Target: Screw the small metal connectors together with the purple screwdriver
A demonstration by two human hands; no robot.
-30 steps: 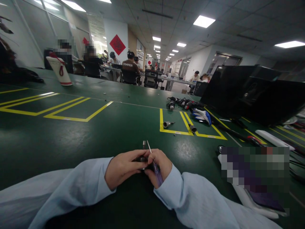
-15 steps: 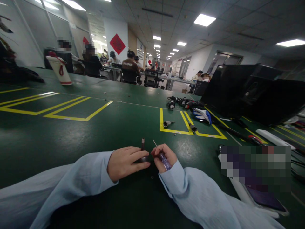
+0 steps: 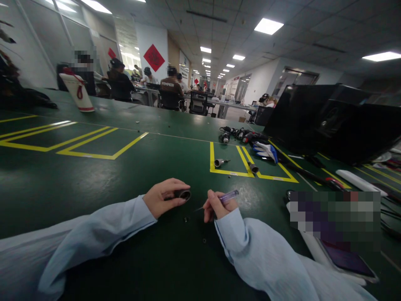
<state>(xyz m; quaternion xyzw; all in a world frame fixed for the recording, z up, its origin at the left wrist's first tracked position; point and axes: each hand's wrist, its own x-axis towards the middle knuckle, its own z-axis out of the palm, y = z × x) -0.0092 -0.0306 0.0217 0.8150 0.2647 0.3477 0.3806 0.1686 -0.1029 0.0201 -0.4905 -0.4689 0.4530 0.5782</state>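
Note:
My left hand (image 3: 164, 198) is closed around a dark metal cup-shaped part (image 3: 184, 194), held on its side with the round open end facing right. Its other end is hidden by my fingers. In my right hand (image 3: 219, 205) is a small screwdriver (image 3: 230, 196) with a clear purple handle. The handle points up to the right, and the thin shaft points left and slightly down, apart from the metal part. Just below the shaft's tip, a small dark piece (image 3: 186, 219) lies on the green table (image 3: 140, 259). A tiny ring-like piece (image 3: 204, 241) rests closer to me.
Two metal cup-shaped parts (image 3: 220, 162) (image 3: 253, 168) lie by the yellow tape. Behind them are cabled tools (image 3: 241, 134) and a white-blue glove (image 3: 265, 152). A phone (image 3: 347, 261) lies at right, near black monitors (image 3: 332, 121). A paper cup (image 3: 78, 92) stands far left.
My left hand has tipped the metal part from upright onto its side. My right hand has swung the screwdriver so its shaft points left and down. A small dark piece now shows on the table.

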